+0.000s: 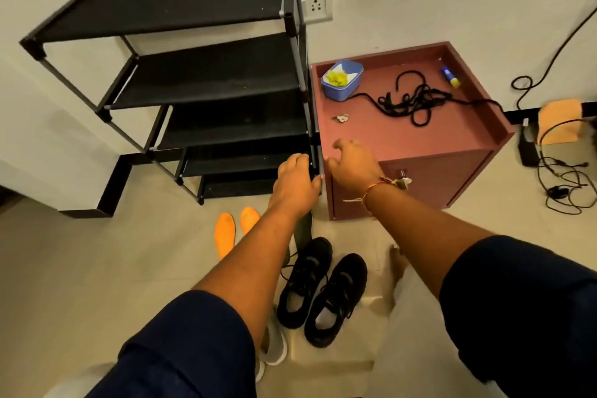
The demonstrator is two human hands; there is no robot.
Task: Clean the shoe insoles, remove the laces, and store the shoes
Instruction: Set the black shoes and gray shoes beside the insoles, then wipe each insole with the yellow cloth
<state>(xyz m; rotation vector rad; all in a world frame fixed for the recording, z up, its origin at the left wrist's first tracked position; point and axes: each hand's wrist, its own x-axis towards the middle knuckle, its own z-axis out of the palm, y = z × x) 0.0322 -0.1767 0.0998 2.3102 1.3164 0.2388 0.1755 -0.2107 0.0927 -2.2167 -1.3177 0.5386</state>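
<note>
A tall black shoe rack [193, 6] fills the upper left of the frame, its fabric shelves stepping down toward the centre. Just beside it, right of centre, stands a dusky pink cabinet [403, 136] with a raised rim round its top.

The person's two arms reach up from the bottom edge in dark blue sleeves. The left hand [295, 186] is at the centre of the frame, back upward, over the rack's lower right post. A dark flat strip [303, 229] hangs below its wrist. I cannot tell whether the fingers hold that strip or anything else. The right hand [353, 170] is just to its right, over the cabinet's front left corner, fingers loosely bent with nothing seen in them. A thread band [371, 191] circles that wrist.

On the floor at lower centre, between the forearms, the pair of black shoes [305, 281] lies side by side, toes toward the cabinet. The two orange insoles [225, 234] lie on the floor to their upper left, one partly behind the left forearm.

The black laces [410, 103] sit in a loose tangle on the cabinet top. At its back left corner is a blue tub [342, 81] with a yellow cloth [336, 77] in it, and near the back right a small bottle [450, 77] lies on its side.
</note>
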